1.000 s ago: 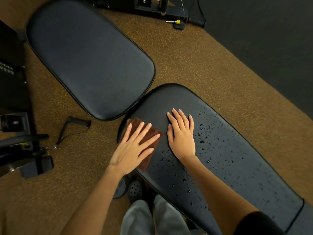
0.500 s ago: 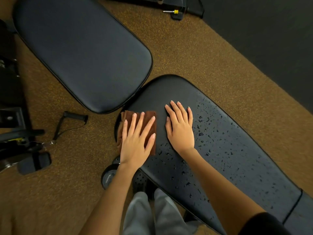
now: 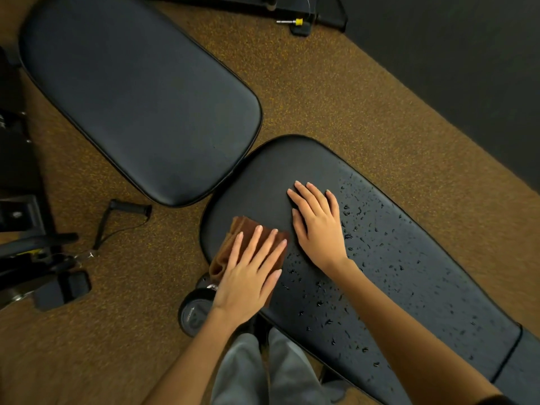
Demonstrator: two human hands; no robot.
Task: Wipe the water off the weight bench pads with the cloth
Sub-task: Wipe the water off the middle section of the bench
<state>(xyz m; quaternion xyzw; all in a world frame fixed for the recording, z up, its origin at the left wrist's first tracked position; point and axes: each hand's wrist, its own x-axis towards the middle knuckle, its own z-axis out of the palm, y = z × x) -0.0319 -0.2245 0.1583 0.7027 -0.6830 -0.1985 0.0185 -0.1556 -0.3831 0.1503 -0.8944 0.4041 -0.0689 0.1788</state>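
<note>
- On the long bench pad (image 3: pixel 409 273), the left hand (image 3: pixel 248 285) lies flat with fingers straight and spread, pressing the brown cloth (image 3: pixel 230 244) near the pad's left edge
- Just beside it, the right hand (image 3: pixel 318 226) rests palm down on the pad, fingers straight, holding nothing
- Water droplets (image 3: pixel 365 238) bead right of both hands
- Up left, the wider seat pad (image 3: pixel 131 92) looks dry

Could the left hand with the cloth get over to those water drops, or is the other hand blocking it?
Probably yes. The left hand presses the cloth flat beside drops lying just right of it. The right hand bars only the farther drops.
</note>
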